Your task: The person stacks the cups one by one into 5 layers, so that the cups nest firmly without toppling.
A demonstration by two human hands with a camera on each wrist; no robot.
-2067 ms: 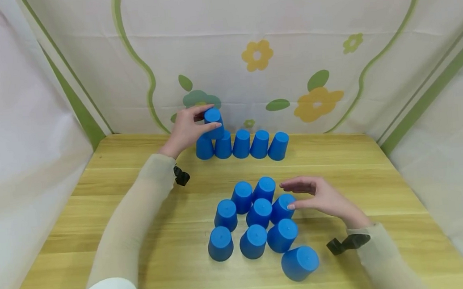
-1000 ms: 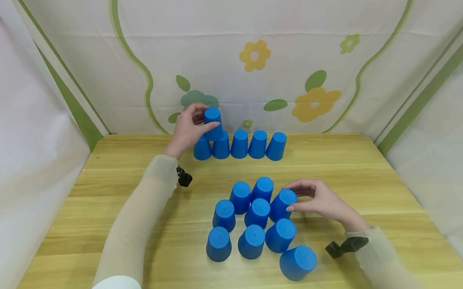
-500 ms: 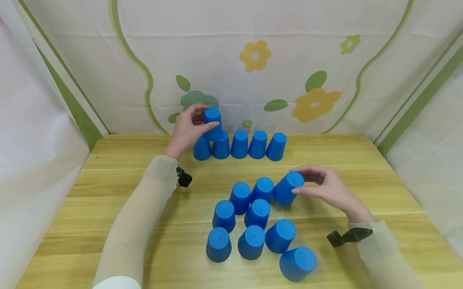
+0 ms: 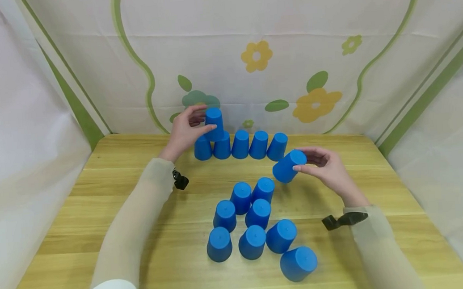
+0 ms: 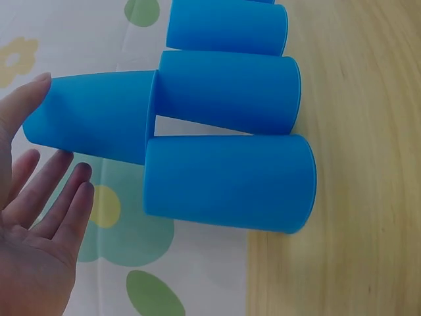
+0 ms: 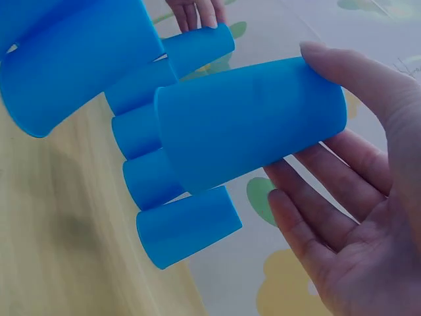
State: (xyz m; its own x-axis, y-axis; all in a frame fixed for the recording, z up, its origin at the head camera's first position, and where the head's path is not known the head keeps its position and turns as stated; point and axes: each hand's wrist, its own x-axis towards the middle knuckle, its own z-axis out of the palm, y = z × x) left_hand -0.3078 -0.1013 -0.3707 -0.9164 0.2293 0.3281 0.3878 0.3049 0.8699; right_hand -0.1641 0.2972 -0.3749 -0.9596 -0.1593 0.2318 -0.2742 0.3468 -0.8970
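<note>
My left hand [image 4: 185, 132] is at the back row, its thumb and fingers around an upside-down blue cup [image 5: 92, 115]. That cup rests on the two leftmost cups of the row, bridging a lower cup [image 5: 230, 184] and its neighbour. To the right, my right hand [image 4: 330, 169] grips another blue cup [image 6: 253, 122] near its narrow end, thumb on one side and fingers on the other. This cup is tilted and held above the table, in front of the row's right end [image 4: 278, 146].
Several more upside-down blue cups, including a near one [image 4: 298, 264], stand loosely grouped in front on the wooden table [image 4: 175, 260]. A white cloth with printed flowers [image 4: 256, 56] rises directly behind the back row.
My right hand has taken a cup from the right side of the front group, lifted it and carried it toward the back row. My left hand has stayed at the upper cup.
</note>
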